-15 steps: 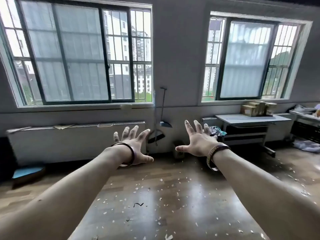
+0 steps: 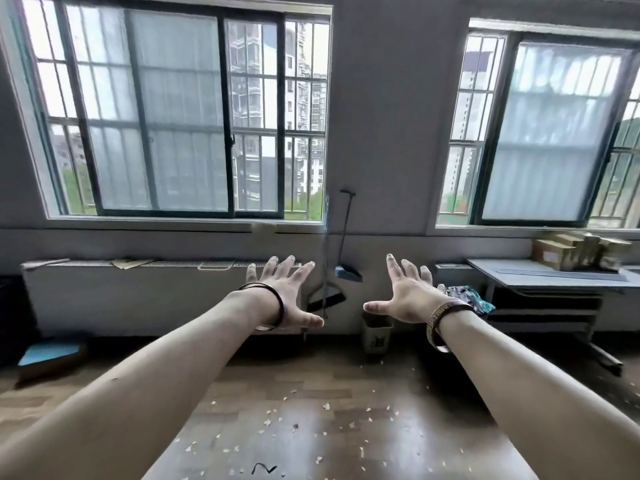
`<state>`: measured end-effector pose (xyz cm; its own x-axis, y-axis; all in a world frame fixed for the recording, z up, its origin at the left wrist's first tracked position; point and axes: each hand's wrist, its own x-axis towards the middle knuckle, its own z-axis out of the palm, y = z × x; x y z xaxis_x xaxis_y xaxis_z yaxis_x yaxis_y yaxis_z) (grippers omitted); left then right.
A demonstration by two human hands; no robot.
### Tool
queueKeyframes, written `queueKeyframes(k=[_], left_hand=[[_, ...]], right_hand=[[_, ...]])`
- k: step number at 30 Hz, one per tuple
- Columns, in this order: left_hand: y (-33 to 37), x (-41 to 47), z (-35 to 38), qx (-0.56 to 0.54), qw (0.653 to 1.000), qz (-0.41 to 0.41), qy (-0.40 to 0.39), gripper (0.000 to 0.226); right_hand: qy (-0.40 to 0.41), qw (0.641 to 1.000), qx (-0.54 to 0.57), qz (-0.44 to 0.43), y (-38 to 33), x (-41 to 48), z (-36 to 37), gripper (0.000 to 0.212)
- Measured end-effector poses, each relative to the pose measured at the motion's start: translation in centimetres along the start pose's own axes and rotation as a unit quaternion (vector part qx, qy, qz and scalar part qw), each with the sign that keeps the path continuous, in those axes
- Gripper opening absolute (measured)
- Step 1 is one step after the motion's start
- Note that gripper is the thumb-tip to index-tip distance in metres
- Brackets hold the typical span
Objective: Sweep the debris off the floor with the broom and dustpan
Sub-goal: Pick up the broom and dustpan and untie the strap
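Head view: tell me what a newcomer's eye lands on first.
Two bare hands, left hand and right hand, reach forward mid-frame, fingers spread and empty. Between them, against the grey wall, leans the long-handled broom and dustpan set. The glossy brown wooden floor beneath the arms is littered with small pale scraps.

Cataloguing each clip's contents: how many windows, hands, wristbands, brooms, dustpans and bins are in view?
Windows: 2
Hands: 2, left hand, right hand
Wristbands: 2
Broom: 1
Dustpan: 1
Bin: 1
Total: 9
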<state>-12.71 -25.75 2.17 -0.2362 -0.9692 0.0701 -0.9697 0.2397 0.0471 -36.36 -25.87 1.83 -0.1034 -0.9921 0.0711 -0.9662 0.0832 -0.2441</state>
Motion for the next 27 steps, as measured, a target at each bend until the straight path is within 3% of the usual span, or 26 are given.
queueKeyframes(k=[8,27], left_hand=[[-1.5,11.6,1.6,0.0,1.0,0.0,-0.011,0.103],[-13.4,48.7,2.9,-0.006,1.0,-0.009,-0.024,0.106]], right_hand=[[0.002,1.0,-0.022,-0.02,0.2,11.5,1.5,0.112],[0.015,0.995,-0.093,-0.033,-4.4,47.3,3.5,0.107]])
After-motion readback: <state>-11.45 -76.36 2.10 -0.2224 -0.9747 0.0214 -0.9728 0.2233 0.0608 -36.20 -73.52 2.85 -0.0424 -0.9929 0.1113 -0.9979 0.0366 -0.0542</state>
